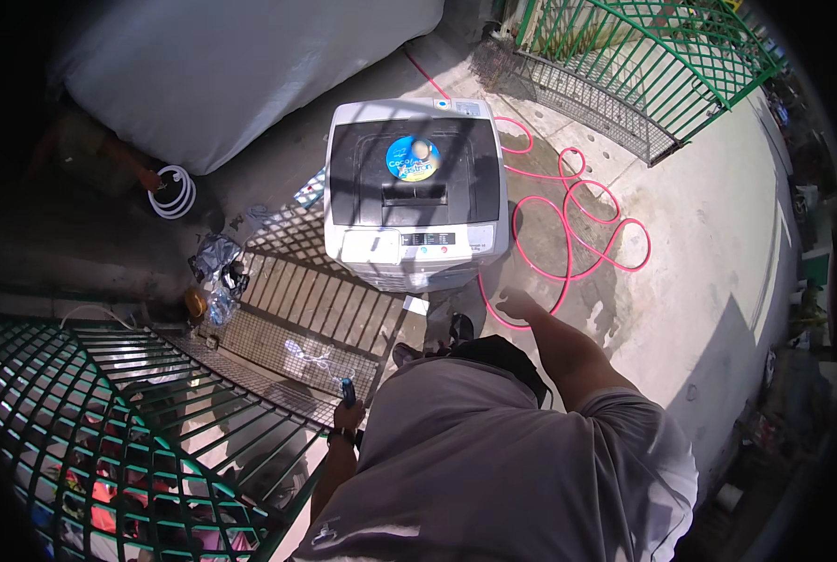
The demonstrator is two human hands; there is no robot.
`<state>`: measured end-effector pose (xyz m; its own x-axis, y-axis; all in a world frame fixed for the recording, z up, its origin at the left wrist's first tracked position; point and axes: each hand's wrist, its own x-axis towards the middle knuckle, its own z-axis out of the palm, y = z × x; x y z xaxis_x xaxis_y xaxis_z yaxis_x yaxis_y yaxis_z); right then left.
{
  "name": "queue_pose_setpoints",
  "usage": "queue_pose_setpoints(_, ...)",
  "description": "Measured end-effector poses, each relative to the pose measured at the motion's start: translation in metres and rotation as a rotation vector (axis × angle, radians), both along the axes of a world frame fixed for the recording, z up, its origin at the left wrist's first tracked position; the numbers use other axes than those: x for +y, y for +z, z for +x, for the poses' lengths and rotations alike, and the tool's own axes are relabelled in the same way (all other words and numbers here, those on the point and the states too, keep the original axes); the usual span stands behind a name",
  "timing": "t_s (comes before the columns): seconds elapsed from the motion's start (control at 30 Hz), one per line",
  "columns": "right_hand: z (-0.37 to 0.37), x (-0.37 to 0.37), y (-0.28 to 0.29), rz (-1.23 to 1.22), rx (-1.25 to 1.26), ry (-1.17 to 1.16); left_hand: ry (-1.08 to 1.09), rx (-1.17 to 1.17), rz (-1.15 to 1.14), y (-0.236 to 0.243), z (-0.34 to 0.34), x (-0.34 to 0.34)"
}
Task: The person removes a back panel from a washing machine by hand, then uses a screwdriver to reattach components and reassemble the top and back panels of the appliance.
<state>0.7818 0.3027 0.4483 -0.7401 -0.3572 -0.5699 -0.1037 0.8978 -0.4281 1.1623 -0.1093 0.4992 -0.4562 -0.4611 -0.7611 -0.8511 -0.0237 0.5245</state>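
My left hand (347, 418), low and left of my body, is closed around a small tool with a teal handle (347, 391); its exact kind is too small to tell. My right hand (518, 305) hangs over the ground, fingers loosely apart and nothing visible in them. It is nearest to a pink hose (568, 239) that lies in loops on the concrete. In front of me stands a white top-loading washing machine (414, 187), its dark lid down, with a round blue sticker (413, 159) on it. A small white card or paper (415, 305) lies at its foot.
Green metal gates stand at the lower left (147, 440) and upper right (643, 75). A grey cover (250, 66) drapes something large behind. Another person's hand (152, 180) is beside a coiled white hose (174, 194). Crumpled plastic (217, 262) lies left of the machine. Water wets the concrete.
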Motion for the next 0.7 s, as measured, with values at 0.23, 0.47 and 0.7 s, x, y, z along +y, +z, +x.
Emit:
queue_pose_setpoints(0.23, 0.017, -0.055, 0.023, -0.152, -0.021, -0.051, -0.204, -0.018, -0.171, -0.039, -0.006, -0.061)
queue_pose_setpoints(0.47, 0.047, -0.003, -0.01, -0.136, -0.057, -0.111, 0.032, 0.041, -0.022, -0.047, 0.006, -0.072)
queue_pose_setpoints(0.7, 0.067, 0.013, 0.001, -0.095, -0.372, -0.347, -0.122, -0.08, -0.083, -0.061, 0.042, -0.057)
